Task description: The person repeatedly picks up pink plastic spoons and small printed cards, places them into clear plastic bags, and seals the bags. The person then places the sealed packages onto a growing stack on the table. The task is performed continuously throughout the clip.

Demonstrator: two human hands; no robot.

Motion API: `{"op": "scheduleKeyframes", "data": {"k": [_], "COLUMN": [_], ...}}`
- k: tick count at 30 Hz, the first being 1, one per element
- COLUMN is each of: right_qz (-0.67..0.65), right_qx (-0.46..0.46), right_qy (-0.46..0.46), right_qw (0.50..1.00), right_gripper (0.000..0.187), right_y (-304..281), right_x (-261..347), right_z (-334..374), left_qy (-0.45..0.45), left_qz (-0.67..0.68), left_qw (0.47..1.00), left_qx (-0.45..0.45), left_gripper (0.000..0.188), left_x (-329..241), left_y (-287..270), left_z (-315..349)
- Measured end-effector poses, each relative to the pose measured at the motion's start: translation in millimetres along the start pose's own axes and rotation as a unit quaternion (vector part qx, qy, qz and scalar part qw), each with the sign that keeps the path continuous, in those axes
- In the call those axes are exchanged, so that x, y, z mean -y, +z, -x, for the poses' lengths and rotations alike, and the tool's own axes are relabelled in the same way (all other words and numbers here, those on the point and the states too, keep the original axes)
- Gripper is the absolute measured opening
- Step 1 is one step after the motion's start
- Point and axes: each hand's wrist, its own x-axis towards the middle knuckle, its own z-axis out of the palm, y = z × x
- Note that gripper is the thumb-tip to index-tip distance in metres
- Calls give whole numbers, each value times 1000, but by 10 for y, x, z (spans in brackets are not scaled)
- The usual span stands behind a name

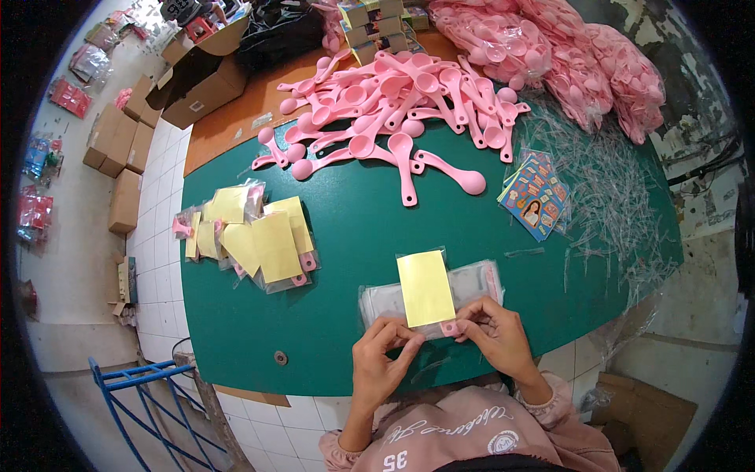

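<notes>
A clear plastic bag (429, 253) with a yellow card (427, 289) in it lies in front of me. The pink end of a spoon handle (449, 328) shows at its lower edge; the card hides the rest. My left hand (381, 363) pinches the bag's lower left corner between thumb and finger. On the other side, my right hand (501, 338) is closed on the lower right edge, beside the pink handle end. Beneath this bag is a stack of flat clear bags (379, 303). To the left lies a pile of filled packets (275, 248) with yellow cards and pink handle ends.
A heap of pink measuring spoons (401, 145) covers the far part of the green table (354, 228). Printed blue cards (535, 197) and clear plastic strips (605, 197) lie to the right. Large bags of pink spoons (550, 55) stand behind; a blue metal frame (141, 375) is at left.
</notes>
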Motion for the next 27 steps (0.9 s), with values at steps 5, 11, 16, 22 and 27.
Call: {"op": "scheduleKeyframes", "data": {"k": [5,11,16,22,27], "right_qz": [51,62,81,128,341], "right_qx": [-35,-76,-63,-67,68], "right_qy": [7,-7,-40,-45,-135], "right_qw": [998,995,994,989,928], "right_gripper": [13,15,16,23,26], "right_y": [71,110,113,99,-382], "right_x": [37,40,0,71,522], "right_z": [-1,10,11,12,53], "left_qy": [-45,-108,-91,-94,-12], "left_qz": [54,117,128,94,83], "left_qw": [997,984,985,991,996], "left_qx": [-17,-81,-74,-25,-11], "left_gripper": [13,16,13,26,40], "left_x": [122,77,140,44,-67], "left_y": [36,120,111,82,-157], "left_z": [55,74,124,72,-23]}}
